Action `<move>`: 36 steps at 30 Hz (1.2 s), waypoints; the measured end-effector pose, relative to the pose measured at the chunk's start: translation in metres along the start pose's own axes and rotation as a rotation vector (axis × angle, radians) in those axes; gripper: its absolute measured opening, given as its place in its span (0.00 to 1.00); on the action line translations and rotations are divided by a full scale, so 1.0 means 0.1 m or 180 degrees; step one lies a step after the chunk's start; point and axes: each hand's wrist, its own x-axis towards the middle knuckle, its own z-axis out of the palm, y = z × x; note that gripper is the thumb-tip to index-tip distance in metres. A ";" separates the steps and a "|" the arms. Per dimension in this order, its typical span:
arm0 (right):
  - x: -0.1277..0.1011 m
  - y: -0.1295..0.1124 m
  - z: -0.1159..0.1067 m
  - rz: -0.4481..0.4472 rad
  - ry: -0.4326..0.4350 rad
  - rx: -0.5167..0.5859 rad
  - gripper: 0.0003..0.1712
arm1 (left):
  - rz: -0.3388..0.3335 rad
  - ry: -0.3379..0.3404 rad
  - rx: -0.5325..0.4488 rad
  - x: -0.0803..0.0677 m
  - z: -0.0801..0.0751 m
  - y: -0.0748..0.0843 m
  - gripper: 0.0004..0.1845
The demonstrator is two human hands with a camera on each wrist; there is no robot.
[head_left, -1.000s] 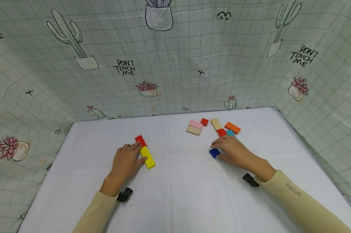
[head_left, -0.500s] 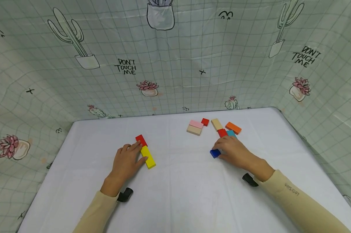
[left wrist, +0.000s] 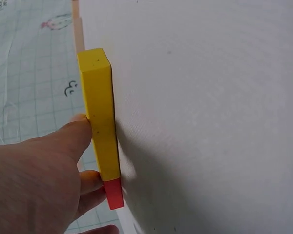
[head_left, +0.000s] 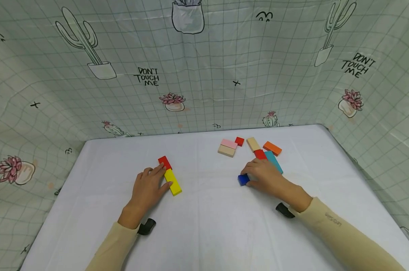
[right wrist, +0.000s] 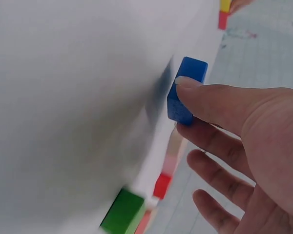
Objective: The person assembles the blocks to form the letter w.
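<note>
Between thumb and forefinger my right hand [head_left: 263, 174] pinches a small blue block [head_left: 243, 180]. In the right wrist view the blue block [right wrist: 187, 90] is tilted, its shadow falling beside it on the cloth. My left hand [head_left: 148, 190] rests along two blocks joined end to end: its thumb touches the yellow block [head_left: 173, 183], and its fingertips lie on the red block [head_left: 164, 161]. The left wrist view shows the long side of the yellow block [left wrist: 100, 112], with the red one below it.
At the back right lie pink [head_left: 229, 143], beige [head_left: 226, 151] and red [head_left: 239, 141] blocks. Nearer my right hand are another beige [head_left: 253, 144], an orange [head_left: 272, 148], a red [head_left: 260, 154] and a light-blue block [head_left: 274, 162]. A green block [right wrist: 123, 210] shows in the right wrist view.
My right hand has moved left with the blue block, uncovering more of the light-blue block. The left hand has stayed on the yellow and red blocks.
</note>
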 end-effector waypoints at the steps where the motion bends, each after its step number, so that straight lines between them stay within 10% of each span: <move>1: 0.02 -0.03 0.01 0.0003 0.0006 0.0003 0.18 | 0.0005 0.0009 0.0002 0.00 0.00 0.00 0.34; 36: 0.53 -1.09 0.31 -0.0262 0.0081 0.0122 0.17 | -0.0096 -0.0160 0.0041 0.01 -0.04 0.03 0.34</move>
